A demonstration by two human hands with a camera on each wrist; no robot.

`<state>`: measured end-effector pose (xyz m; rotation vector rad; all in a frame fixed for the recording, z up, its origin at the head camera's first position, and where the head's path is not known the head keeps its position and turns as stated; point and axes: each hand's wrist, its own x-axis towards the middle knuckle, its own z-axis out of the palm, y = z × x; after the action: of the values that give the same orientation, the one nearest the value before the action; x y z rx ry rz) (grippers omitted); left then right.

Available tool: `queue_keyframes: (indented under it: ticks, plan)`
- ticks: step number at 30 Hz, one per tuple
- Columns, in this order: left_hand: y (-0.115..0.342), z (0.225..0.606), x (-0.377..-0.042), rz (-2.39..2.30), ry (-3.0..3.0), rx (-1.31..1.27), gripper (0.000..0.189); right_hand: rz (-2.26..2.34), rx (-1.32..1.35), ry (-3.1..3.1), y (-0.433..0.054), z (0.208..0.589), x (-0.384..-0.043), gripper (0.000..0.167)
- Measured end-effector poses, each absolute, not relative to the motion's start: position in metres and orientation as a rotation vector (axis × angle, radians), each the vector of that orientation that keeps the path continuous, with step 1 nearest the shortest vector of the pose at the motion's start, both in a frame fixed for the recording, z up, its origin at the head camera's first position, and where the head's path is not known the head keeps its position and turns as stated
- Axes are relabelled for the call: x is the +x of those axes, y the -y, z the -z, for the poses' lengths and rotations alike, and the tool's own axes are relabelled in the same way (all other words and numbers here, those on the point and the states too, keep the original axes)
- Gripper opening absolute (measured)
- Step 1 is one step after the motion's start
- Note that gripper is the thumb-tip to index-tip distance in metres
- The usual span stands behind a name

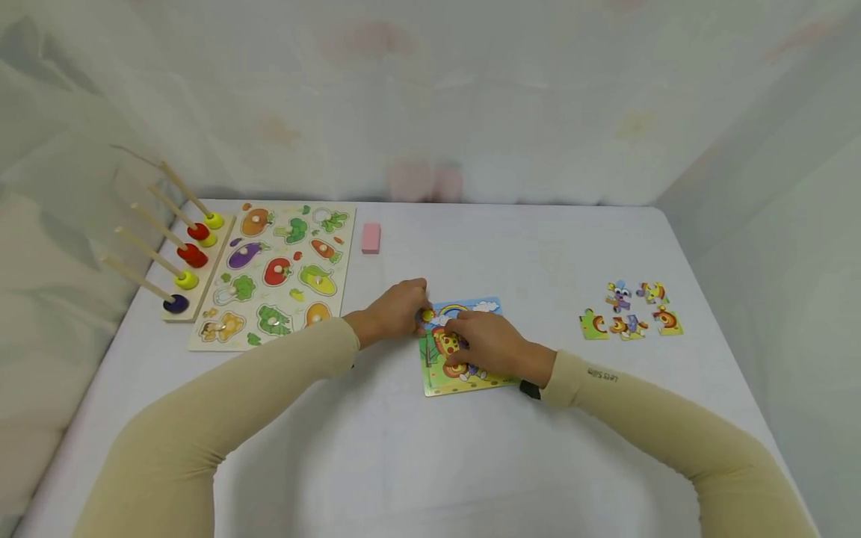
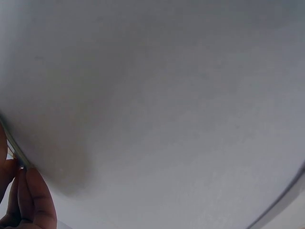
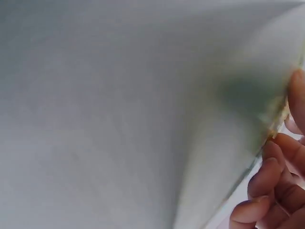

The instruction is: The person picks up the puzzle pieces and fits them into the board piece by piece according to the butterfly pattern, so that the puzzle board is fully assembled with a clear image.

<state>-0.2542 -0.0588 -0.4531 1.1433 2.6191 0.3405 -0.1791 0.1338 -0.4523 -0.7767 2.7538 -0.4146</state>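
A colourful jigsaw puzzle board (image 1: 437, 382) with a rainbow and cartoon picture lies flat on the white table. My left hand (image 1: 398, 308) is at its upper left corner. In the left wrist view, thumb and fingers (image 2: 40, 200) hold the board's thin edge. Over the middle of the board is my right hand (image 1: 494, 344), its thumb and fingertips down at the picture. In the right wrist view, its curled fingers (image 3: 267, 176) pinch a small yellowish puzzle piece at the board's surface. The palm hides part of the picture.
Several loose puzzle pieces (image 1: 628, 326) lie to the right. On the left are a wooden vegetable knob puzzle (image 1: 306, 258) and a peg stand (image 1: 218, 258) with coloured rings. A pink block (image 1: 371, 238) lies behind the board. Pale cloth walls surround the table.
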Motion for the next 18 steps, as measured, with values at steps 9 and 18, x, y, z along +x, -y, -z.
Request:
queue_keyframes:
  ticks: [9, 18]
  plan:
    - [0.0583, 0.4526, -0.2541, -0.304, -2.614, 1.137, 0.043, 0.435, -0.834, -2.793, -0.131, 0.4533, -0.1795, 0.041]
    - [0.0585, 0.4523, -0.2523, -0.326, -2.619, 1.133, 0.045, 0.415, -0.901, -2.801, -0.1332, 0.4556, -0.1793, 0.033]
